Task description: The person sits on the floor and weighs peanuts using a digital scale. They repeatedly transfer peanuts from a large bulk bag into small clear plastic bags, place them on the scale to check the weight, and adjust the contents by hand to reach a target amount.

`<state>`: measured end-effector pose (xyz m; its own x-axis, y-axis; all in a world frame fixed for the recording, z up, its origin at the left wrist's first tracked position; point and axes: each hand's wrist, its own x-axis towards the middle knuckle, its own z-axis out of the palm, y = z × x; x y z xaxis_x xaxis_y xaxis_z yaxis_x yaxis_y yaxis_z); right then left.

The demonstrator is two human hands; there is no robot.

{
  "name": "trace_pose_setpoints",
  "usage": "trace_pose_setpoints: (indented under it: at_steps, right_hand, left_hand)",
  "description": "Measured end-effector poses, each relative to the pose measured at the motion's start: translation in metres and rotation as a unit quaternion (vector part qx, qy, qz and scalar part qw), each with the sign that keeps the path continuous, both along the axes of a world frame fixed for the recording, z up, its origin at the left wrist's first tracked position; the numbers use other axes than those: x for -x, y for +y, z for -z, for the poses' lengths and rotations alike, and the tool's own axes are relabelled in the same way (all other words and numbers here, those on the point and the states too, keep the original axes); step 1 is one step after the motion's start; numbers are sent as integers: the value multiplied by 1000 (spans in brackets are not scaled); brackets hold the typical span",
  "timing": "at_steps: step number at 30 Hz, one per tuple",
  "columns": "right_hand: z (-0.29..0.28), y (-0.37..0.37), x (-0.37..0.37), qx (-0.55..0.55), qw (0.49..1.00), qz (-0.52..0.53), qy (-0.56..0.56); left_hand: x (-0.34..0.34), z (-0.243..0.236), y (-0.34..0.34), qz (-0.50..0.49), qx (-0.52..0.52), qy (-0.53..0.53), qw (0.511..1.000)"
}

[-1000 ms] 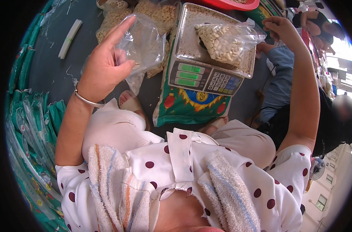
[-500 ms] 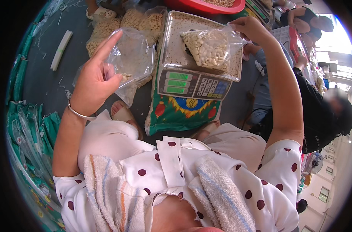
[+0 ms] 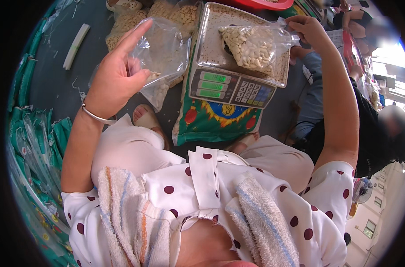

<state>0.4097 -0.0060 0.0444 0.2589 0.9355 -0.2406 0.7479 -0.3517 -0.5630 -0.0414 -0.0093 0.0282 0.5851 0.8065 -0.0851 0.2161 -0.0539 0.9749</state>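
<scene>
Right hand (image 3: 308,30) curled at mouth of filled bag (image 3: 250,48); cannot tell if it pinches. Bag lies on scale (image 3: 210,49), looks filled, not yet sealed. Left hand (image 3: 111,82): thumb and index wide, other fingers half hidden; hold on clear bag (image 3: 169,46) unclear, contents too. Beyond, packed bags (image 3: 127,24), red basin (image 3: 267,3) cut off by upper edge.

Room above floor (image 3: 48,89) at left, scale (image 3: 232,85) blocking middle, filled bags (image 3: 183,15) beside it

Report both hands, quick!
Left hand: thumb and index spread at clear bag; grip unclear.
Right hand: fingers curled at top of filled bag; grip unclear.
</scene>
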Motion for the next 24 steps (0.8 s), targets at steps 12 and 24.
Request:
trace_pose_setpoints:
  at_steps: [12, 24]
  right_hand:
    - [-7, 2, 10, -61, 990, -28, 122]
    - [-54, -11, 213, -100, 927, -361, -7]
  left_hand:
    - [1, 3, -4, -11, -20, 15, 1000]
    - [-14, 1, 0, 19, -45, -15, 999]
